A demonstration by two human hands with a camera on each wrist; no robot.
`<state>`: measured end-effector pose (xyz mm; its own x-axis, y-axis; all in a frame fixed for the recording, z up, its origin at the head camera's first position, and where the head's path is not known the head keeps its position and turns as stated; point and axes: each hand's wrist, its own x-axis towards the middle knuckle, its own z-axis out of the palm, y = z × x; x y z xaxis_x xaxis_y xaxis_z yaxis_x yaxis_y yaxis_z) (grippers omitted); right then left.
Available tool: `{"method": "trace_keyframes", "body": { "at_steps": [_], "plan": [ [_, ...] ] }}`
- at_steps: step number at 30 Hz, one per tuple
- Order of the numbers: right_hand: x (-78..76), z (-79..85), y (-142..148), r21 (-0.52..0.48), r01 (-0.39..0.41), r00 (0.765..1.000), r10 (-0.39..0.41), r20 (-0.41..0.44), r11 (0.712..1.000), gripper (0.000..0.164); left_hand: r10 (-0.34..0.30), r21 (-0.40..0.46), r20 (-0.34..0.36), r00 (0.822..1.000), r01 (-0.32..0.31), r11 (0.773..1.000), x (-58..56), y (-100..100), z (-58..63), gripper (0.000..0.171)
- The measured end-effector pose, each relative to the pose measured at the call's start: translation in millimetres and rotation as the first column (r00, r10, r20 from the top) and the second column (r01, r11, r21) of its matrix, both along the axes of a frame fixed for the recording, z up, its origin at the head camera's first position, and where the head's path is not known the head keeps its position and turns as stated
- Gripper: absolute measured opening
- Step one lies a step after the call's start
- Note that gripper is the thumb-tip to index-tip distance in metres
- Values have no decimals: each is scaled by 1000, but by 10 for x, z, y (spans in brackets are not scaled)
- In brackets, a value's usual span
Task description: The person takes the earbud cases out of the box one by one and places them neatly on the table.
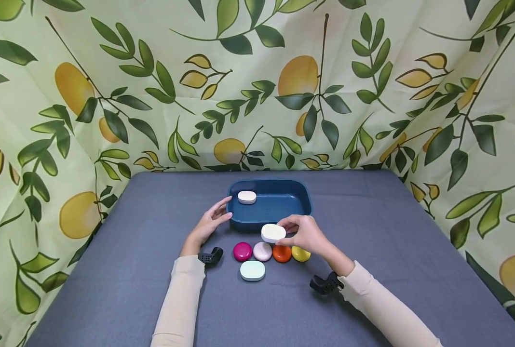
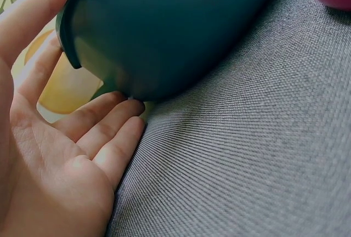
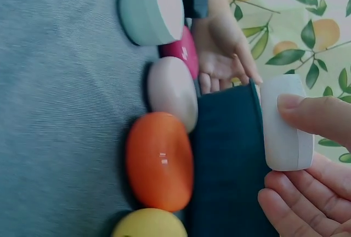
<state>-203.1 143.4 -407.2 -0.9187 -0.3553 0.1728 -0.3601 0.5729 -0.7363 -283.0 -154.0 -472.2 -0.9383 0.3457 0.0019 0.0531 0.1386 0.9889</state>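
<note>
My right hand (image 1: pixel 303 234) pinches a white oval case (image 1: pixel 273 233) between thumb and fingers, just above the front rim of the blue bin (image 1: pixel 279 225). In the right wrist view, the thumb lies on one broad face of the white case (image 3: pixel 282 127) and the fingertips are at its lower end. My left hand (image 1: pixel 210 225) is at the bin's left side. Its fingers reach along the wall and rim in the left wrist view, where the bin (image 2: pixel 164 28) fills the top. A second whitish oval case (image 1: pixel 246 197) lies inside the bin at the left.
In front of the bin stands a row of rounded glossy pieces: magenta (image 1: pixel 242 251), pale pink (image 1: pixel 263 251), orange (image 1: pixel 281 254) and yellow (image 1: pixel 301 254). A mint oval case (image 1: pixel 252 271) lies nearer. Grey cloth (image 1: pixel 123 270) covers the table; a leaf-patterned curtain (image 1: pixel 257 111) hangs behind.
</note>
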Motion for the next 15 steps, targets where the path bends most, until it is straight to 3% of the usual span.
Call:
{"method": "trace_keyframes", "body": {
  "at_steps": [4, 11, 15],
  "plan": [
    [79, -48, 23, 11, -21, 1000, 21, 8, 1000, 37, 4, -21, -32, 999, -5, 1000, -1, 3, -6, 62],
    [209, -129, 56, -29, -65, 998, 65, 3, 997, 37, 7, 10, 40, 999, -7, 1000, -19, 14, 5, 59],
    [272, -186, 68, -3, -89, 996, 89, -9, 996, 38, 11, 9, 49, 999, -11, 1000, -25, 12, 4, 58]
  ]
}}
